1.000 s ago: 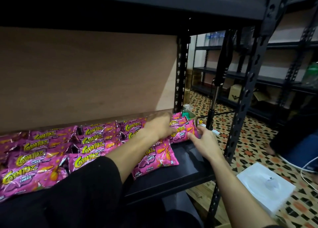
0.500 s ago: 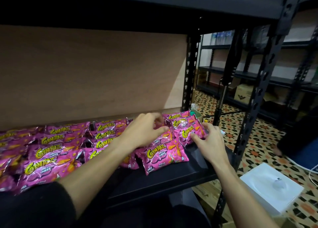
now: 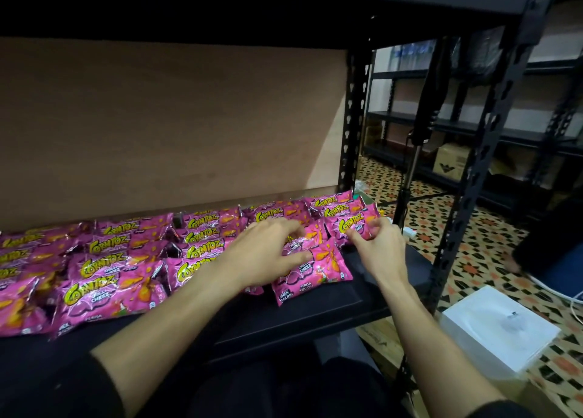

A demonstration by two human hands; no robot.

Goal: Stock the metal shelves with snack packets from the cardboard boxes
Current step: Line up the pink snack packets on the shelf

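Several pink Corntoz snack packets (image 3: 110,259) lie in overlapping rows on the black metal shelf (image 3: 315,316), filling its left and middle. My left hand (image 3: 268,253) rests with spread fingers on the packets near the right end, above the front packet (image 3: 315,275). My right hand (image 3: 378,247) pinches the lower edge of the rightmost packet (image 3: 350,225) at the shelf's right end, near the upright post. No cardboard box of packets shows near my hands.
A brown back panel (image 3: 173,127) closes the shelf behind the packets. The black upright post (image 3: 473,177) stands at the right front corner. A white box (image 3: 498,329) sits on the patterned tile floor to the right. More black shelving with a cardboard box (image 3: 451,162) stands across the room.
Both hands drew back from the far right corner toward the front. The left hand's fingers spread over the packets, and the right hand keeps hold of the rightmost packet's edge.
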